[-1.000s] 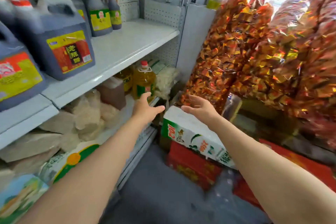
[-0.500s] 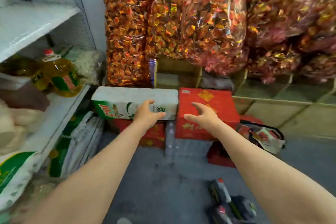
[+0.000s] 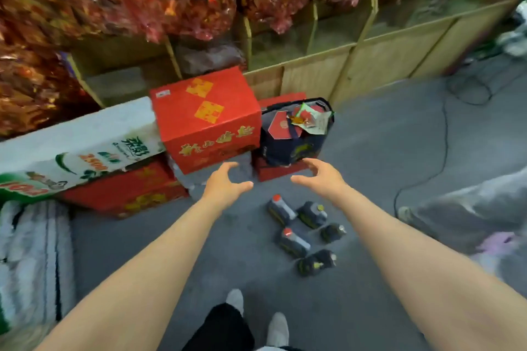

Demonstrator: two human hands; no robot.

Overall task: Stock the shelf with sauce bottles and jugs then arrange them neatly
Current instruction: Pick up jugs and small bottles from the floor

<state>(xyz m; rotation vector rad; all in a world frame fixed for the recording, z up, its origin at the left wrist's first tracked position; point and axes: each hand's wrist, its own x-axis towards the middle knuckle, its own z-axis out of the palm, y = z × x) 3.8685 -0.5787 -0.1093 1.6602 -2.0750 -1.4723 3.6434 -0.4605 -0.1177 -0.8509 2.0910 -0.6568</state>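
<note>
Both arms reach forward, left hand (image 3: pixel 225 186) and right hand (image 3: pixel 322 175) spread open and empty, above dark sauce bottles (image 3: pixel 302 232) on the grey floor (image 3: pixel 370 151).

I held both bare arms stretched forward and a little downward, side by side with a gap between them, and neither touched anything. My left hand (image 3: pixel 225 184) was empty, its back turned up, the fingers spread and loosely bent, the thumb pointing to the right. My right hand (image 3: pixel 320 175) was empty too, its fingers bent in a loose claw and its thumb pointing left toward the other hand; below, my dark trouser leg and two light shoes showed.
</note>
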